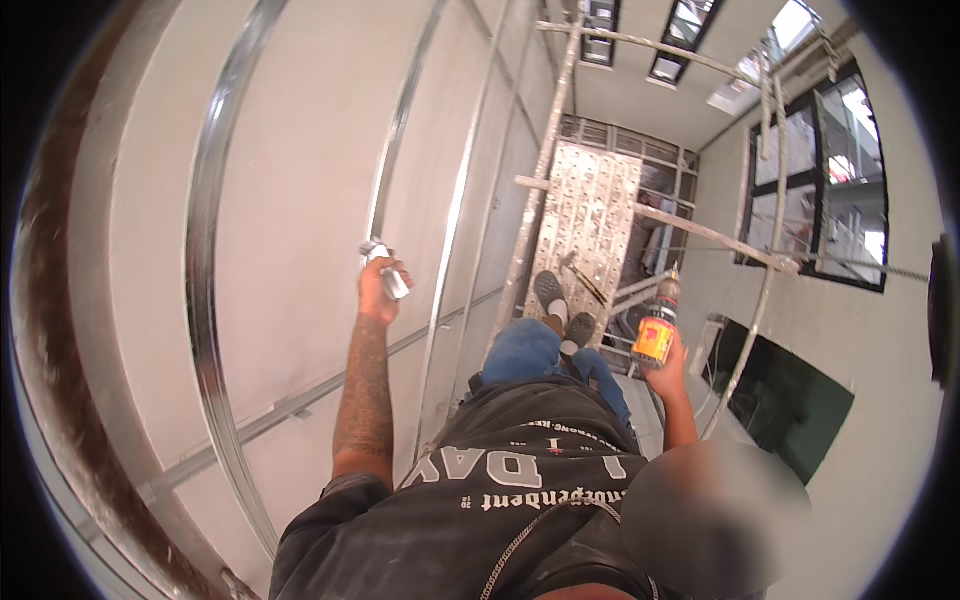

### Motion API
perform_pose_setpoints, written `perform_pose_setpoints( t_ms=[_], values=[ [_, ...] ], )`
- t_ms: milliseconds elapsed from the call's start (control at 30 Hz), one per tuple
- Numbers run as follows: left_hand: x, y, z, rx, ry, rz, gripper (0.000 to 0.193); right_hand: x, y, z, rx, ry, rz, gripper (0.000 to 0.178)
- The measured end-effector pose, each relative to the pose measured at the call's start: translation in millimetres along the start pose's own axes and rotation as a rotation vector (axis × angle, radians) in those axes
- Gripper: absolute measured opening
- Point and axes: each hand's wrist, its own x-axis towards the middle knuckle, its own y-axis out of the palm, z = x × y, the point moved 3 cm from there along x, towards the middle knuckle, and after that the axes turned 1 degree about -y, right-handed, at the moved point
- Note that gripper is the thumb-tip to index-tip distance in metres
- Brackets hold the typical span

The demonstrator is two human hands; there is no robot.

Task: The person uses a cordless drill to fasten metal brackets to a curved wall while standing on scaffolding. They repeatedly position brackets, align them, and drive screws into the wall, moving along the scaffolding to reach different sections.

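Note:
My left hand (378, 288) is raised at the wall framing, its fingers closed around a short, shiny metal channel piece (396, 282). That piece is beside the lower end of a vertical metal stud (392, 140); whether they touch I cannot tell. On the other side, my right hand (667, 372) grips a cordless drill (660, 325) with a yellow-orange battery, its bit pointing away from me. The drill is held in the air, apart from the framing.
I stand on a perforated metal scaffold plank (590, 200), where a hammer (586, 279) lies by my feet. Scaffold poles (545, 150) rise beside it, and a cross brace (715, 236) runs at the right. A black-framed window (820, 180) and a dark opening (780, 400) are in the right wall.

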Motion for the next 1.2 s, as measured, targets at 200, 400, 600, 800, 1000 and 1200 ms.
perform_pose_setpoints(
  t_ms=[200, 400, 600, 800, 1000, 1200],
  values=[
    [2.5, 43.0, -93.7, 0.509, 0.440, -0.142, 0.029, 3.0, -5.3, 14.9, 0.010, 0.020, -0.125, 0.063],
    [27.3, 39.2, -189.4, 0.936, 0.879, -0.277, 0.024, 8.2, -8.2, 32.3, 0.026, 0.072, -0.228, 0.061],
    [31.9, 31.2, -235.5, 1.154, 1.014, -0.471, 0.025, 6.0, -15.8, 34.0, -0.036, 0.078, -0.323, 0.059],
    [34.0, 35.5, -237.4, 1.118, 1.028, -0.425, 0.032, 9.1, -12.9, 34.0, -0.049, 0.020, -0.393, 0.058],
    [57.3, 44.3, -263.4, 1.096, 1.049, -0.272, 0.030, 31.4, -23.7, 21.4, 0.012, -0.023, -0.415, 0.058],
    [72.4, 91.8, -267.2, 1.143, 0.957, -0.237, 0.030, 90.2, -25.7, 21.4, -0.139, -0.013, -0.376, 0.053]
  ],
)
